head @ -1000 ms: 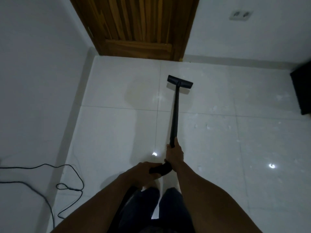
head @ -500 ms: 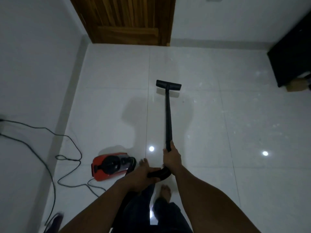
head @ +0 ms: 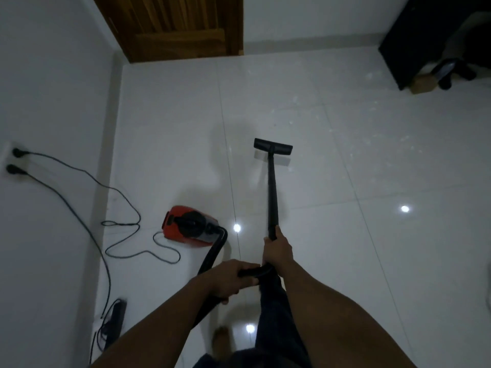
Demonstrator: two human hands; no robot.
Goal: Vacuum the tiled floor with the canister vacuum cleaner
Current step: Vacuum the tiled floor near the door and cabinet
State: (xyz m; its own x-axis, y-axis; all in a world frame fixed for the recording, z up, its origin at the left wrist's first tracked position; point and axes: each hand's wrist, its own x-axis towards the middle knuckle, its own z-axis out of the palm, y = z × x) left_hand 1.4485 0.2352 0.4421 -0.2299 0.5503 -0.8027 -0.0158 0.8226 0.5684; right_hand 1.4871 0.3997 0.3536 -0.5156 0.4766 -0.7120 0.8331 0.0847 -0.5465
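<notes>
The canister vacuum cleaner (head: pixel 190 228), red and black, sits on the tiled floor (head: pixel 358 248) near its left edge. The right hand (head: pixel 277 251) grips the black wand (head: pixel 273 192), whose floor head (head: pixel 273 146) rests mid-floor. The left hand (head: pixel 229 278) curls round the curved end of the hose (head: pixel 212 257). Cords (head: pixel 119 197) trail along the left edge.

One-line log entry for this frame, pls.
phase: vacuuming | right hand: grips wand | left hand: grips hose handle | floor head: on tiled floor | canister: left of wand
</notes>
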